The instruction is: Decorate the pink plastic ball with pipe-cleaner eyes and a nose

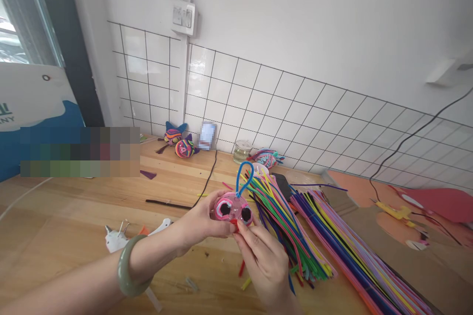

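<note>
So the little pink figure [235, 212] is held up over the middle of the counter [84, 211], not far from the pipe cleaners. Its two big black eyes face the camera, and the blue loop [244, 177] on top points toward the tiled wall [251, 103], leaning a touch right. Long axis, loop included, runs from the wall side down toward the person; the body alone is wider side to side. The left grip [210, 216] is closed around its left side, thumb along the bottom. The right grip [264, 251] is pinching the red bit [234, 226] at the lower front.

Roomwise, the counter's back edge meets the tiles, with a glass jar [242, 150] and some colorful stuffed crafts [185, 146] along it. The right side's pretty packed: one loose bundle of pipe cleaners [291, 226] just beside the right grip, more toward the right corner, plus a yellow glue gun [393, 210] on cardboard. More room on the left, just wood, scraps and a white tool [116, 240] near the bracelet [129, 266]. Looks-wise it's shiny and see-through pink, with fuzzy pink and white rings round the eyes.
</note>
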